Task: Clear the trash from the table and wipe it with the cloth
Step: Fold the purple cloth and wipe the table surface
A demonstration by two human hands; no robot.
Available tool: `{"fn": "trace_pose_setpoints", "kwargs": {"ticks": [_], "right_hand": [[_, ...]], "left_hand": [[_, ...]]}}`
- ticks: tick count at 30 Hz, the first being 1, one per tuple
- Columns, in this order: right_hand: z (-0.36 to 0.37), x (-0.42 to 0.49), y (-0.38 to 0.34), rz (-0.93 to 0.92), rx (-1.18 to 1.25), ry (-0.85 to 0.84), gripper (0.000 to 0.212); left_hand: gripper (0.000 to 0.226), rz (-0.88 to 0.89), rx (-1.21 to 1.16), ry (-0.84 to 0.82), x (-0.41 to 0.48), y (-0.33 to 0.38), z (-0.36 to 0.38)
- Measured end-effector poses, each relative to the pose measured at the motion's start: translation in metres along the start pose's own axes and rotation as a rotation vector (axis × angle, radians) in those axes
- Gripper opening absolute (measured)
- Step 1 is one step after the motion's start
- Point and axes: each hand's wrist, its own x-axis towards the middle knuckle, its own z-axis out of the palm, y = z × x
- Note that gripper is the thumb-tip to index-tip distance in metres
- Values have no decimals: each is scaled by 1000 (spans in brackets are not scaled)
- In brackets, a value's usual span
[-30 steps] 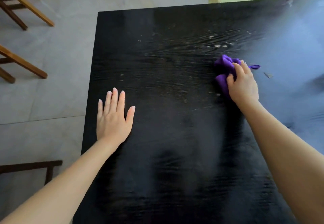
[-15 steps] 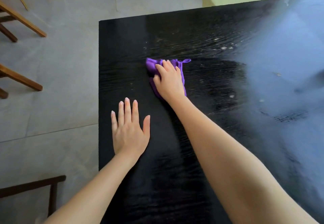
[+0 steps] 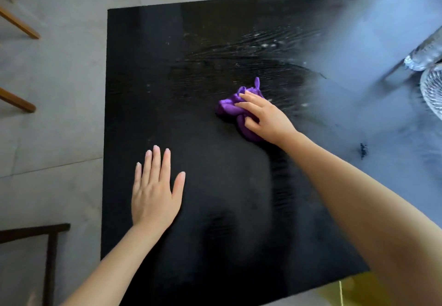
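Note:
A bunched purple cloth [image 3: 230,108] lies on the black wooden table [image 3: 191,42] near its middle. My right hand [image 3: 265,119] presses down on the cloth and grips it, covering its right part. My left hand [image 3: 154,191] rests flat on the table near the left edge, fingers spread, holding nothing. Pale specks and streaks [image 3: 263,45] mark the tabletop beyond the cloth. A small dark scrap [image 3: 363,150] lies on the table to the right of my right arm.
A clear plastic bottle [image 3: 424,54] and a ribbed glass dish [image 3: 433,90] sit at the table's right edge. Wooden chair legs [image 3: 19,102] stand on the grey floor to the left. A dark frame [image 3: 50,246] stands at lower left.
My right hand swept the cloth from the right side to the left, then back toward the middle. My left hand stayed flat on the table.

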Motion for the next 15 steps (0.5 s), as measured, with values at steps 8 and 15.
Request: {"fn": "trace_pose_setpoints", "kwargs": {"ticks": [8, 15], "right_hand": [[-47, -119, 67, 259, -22, 105, 40], [-66, -212, 94, 469, -19, 218, 40]], "left_hand": [[78, 72, 24, 10, -93, 55, 19], [70, 46, 60, 47, -133, 88, 35]]}}
